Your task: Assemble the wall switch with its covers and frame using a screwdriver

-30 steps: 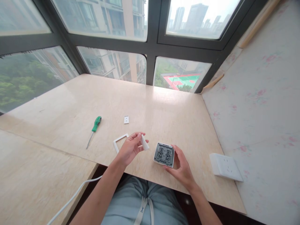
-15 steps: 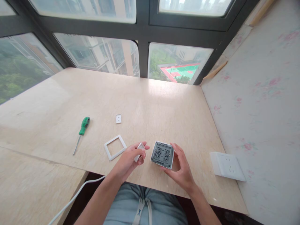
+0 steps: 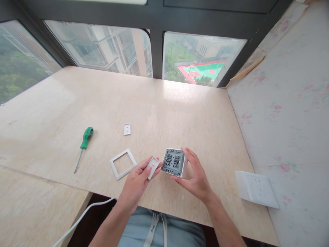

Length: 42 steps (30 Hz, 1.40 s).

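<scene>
Between the thumb and fingers of my left hand [image 3: 140,176] is a white switch rocker [image 3: 153,168], its hollow inner face turned up. My right hand [image 3: 193,171] grips a switch box [image 3: 173,162] by its right side, thumb at the near edge and fingers at the far corner. The box has a white body and a dark grey mechanism face, tilted toward my left hand. Left of my left hand, a white square frame [image 3: 113,168] lies flat. Farther back lies a second white rocker [image 3: 127,129], also inner face up.
A screwdriver [image 3: 86,137] with a green handle lies at the left on the stone-patterned sill [image 3: 164,113]. At the right, a white socket box [image 3: 259,188] stands against the flowered wall. A white cable [image 3: 84,213] hangs past the front edge. Windows close off the back.
My left hand has turned the rocker so its inner face shows. My right hand has tilted the switch box to the left, showing more of its white side. The view has tipped down.
</scene>
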### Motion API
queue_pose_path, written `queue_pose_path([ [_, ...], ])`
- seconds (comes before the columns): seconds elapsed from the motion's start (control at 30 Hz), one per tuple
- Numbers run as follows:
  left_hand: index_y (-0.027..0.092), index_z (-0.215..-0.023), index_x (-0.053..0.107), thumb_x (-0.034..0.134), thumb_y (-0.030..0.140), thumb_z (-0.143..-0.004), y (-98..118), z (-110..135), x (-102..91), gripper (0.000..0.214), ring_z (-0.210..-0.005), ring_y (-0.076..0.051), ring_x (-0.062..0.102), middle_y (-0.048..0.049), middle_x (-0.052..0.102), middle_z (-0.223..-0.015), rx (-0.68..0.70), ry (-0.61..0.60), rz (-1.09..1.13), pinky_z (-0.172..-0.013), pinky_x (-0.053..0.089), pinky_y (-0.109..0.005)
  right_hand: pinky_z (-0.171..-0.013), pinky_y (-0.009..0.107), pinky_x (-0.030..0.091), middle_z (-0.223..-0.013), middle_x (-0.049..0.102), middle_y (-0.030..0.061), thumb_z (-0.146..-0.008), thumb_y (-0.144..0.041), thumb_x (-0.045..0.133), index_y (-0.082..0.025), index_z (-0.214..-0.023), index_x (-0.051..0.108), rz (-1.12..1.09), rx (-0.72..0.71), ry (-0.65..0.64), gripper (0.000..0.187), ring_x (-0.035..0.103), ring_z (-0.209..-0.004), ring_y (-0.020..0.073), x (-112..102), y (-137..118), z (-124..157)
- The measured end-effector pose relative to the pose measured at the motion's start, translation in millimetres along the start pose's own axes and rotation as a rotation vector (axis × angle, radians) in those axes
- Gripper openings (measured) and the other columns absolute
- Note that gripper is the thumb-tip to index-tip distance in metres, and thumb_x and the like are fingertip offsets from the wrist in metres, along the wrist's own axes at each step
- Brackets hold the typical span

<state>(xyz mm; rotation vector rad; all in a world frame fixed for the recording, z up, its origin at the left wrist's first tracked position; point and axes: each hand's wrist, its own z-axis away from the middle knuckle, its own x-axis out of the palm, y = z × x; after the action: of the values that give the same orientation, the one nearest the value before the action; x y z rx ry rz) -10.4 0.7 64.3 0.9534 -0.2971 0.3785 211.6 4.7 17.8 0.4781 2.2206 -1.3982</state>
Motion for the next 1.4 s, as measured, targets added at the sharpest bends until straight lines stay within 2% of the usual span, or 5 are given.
queue_pose_path([
  [0.2,0.015,-0.128,0.067,0.064,0.045,-0.090,-25,-18,-3.8,0.048,-0.106,-0.028,0.073,-0.0113,0.074,-0.121,0.411,0.288,-0.540,-0.101,0.055,-0.047,-0.113,0.052,0.045,-0.149,0.047,0.0153,-0.081,-0.036,0.078,-0.028,-0.155,0.028,0.037,-0.095,-0.028,0.090,0.044,-0.140,0.0314,1,-5,-22],
  [0.43,0.018,-0.122,0.071,0.058,0.034,-0.096,-28,-28,17.2,0.033,-0.107,-0.026,0.073,-0.0094,0.073,-0.120,0.728,0.397,-0.833,-0.093,0.059,-0.037,-0.110,0.054,0.046,-0.145,0.048,0.0176,-0.083,-0.029,0.076,-0.024,-0.155,0.027,0.065,-0.223,-0.068,0.087,0.046,-0.136,0.0325,0,-9,-49],
  [0.8,0.017,-0.136,0.061,0.054,0.041,-0.097,-28,-44,26.4,0.046,-0.120,-0.027,0.066,-0.0111,0.064,-0.134,0.475,0.235,-0.670,-0.101,0.054,-0.038,-0.106,0.055,0.047,-0.139,0.053,0.0187,-0.084,-0.030,0.075,-0.022,-0.156,0.023,0.072,-0.254,-0.083,0.090,0.050,-0.130,0.0329,5,-13,-65],
  [1.1,0.021,-0.142,0.055,0.050,0.040,-0.099,-29,-39,27.7,0.048,-0.142,-0.023,0.045,-0.0078,0.053,-0.148,0.408,0.086,-0.566,-0.118,0.037,-0.041,-0.109,0.055,0.046,-0.143,0.051,0.0164,-0.081,-0.035,0.078,-0.027,-0.157,0.022,0.006,-0.167,-0.077,0.094,0.049,-0.133,0.0326,7,-5,-59],
  [1.4,0.020,-0.138,0.060,0.049,0.032,-0.095,-21,-38,21.0,0.046,-0.142,-0.023,0.045,-0.0054,0.056,-0.146,0.320,0.047,-0.457,-0.123,0.029,-0.044,-0.110,0.056,0.045,-0.144,0.052,0.0155,-0.080,-0.038,0.078,-0.029,-0.157,0.023,0.009,-0.135,-0.097,0.095,0.049,-0.134,0.0341,10,-6,-57],
])
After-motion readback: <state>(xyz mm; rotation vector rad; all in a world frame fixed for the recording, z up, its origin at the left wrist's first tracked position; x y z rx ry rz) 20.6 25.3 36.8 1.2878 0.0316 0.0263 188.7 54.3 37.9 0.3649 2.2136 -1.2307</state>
